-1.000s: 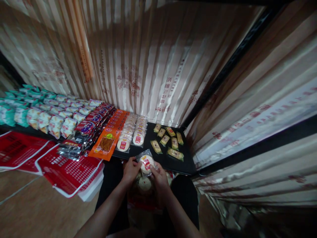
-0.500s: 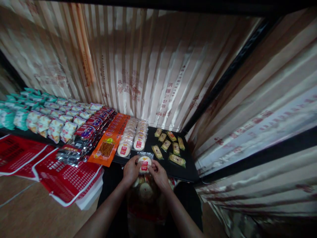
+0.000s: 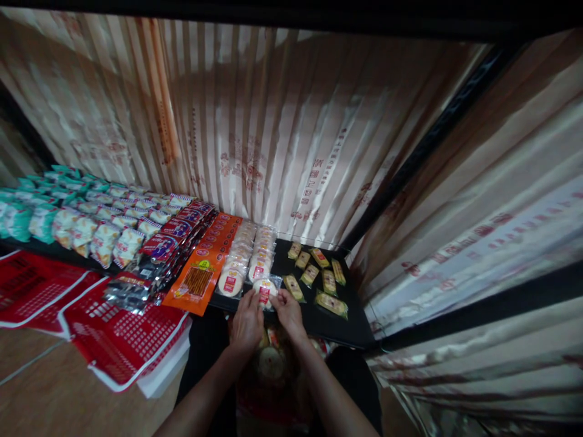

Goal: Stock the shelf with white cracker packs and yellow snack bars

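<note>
One round packet (image 3: 263, 290) I log pinched by left hand (image 3: 248, 323) and right hand (image 3: 288, 312); rows (image 3: 231, 281) beyond, laid; yellow packets (image 3: 331, 303) rightward, scattered.

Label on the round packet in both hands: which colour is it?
Red label, best seen in the head view.

Pleated backdrop (image 3: 286, 121): pale, falling in vertical folds, printed with reddish-brown flowers (image 3: 243, 159) and characters (image 3: 313, 182)
Right-hand sheeting (image 3: 455, 200): likewise pleated and printed
Frame post (image 3: 423, 149): black, slanting across the corner
Top beam (image 3: 291, 15): black, spanning the upper edge
Shelf (image 3: 314, 318): flat, black, set before the backdrop
Floor (image 3: 82, 388): brownish, crossed at lower left by a pale line (image 3: 31, 363)
Light: dim, with brighter central folds and shadow above
</note>
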The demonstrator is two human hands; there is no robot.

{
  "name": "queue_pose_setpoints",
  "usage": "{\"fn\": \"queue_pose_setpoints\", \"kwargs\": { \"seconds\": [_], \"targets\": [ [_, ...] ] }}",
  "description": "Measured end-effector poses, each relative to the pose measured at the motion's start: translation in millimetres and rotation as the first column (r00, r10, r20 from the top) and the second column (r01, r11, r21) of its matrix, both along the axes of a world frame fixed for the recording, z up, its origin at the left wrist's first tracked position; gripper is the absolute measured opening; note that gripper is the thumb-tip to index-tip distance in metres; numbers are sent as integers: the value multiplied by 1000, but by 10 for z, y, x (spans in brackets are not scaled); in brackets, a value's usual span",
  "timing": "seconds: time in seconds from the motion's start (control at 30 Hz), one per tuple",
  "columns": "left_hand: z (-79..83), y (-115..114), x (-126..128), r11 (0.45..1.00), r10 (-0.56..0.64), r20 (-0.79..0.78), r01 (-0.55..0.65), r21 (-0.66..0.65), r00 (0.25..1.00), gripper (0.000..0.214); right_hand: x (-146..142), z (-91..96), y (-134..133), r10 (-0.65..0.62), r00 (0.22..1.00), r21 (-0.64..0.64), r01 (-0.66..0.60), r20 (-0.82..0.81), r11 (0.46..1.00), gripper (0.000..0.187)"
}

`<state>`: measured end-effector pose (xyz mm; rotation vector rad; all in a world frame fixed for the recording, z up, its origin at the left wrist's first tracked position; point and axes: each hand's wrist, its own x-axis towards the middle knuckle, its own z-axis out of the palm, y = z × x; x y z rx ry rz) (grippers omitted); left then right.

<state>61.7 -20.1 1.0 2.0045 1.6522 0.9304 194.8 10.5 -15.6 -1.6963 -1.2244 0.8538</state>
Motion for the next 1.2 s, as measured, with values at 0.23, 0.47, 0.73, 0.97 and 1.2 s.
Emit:
{"fn": "queue_pose_setpoints", "kwargs": {
  "seconds": [0.23, 0.47, 0.73, 0.97, 1.2],
  "targets": [
    [-104, 16, 15, 998, -65, -183, 69, 14, 981, 46, -103, 0, 139, 18, 990, -44, -12, 143, 999, 22],
    [-215, 76, 14, 997, -67, -285, 77, 25, 956, 47, -141, 41, 223, 37, 980, -50, -28, 197, 998, 19],
    [-357, 104, 59, 991, -8, -318, 50, 124, 948, 46, -186, 186, 240, 41, 946, -118, -2, 323, 993, 15],
    [-442, 146, 67, 990, 8, -315, 38, 138, 949, 47, -229, 181, 234, 19, 923, -89, 17, 383, 996, 14],
    [-418, 121, 56, 994, -37, -286, 64, 84, 958, 49, -244, 114, 222, -3, 949, -55, 21, 314, 998, 19]
  ]
}}
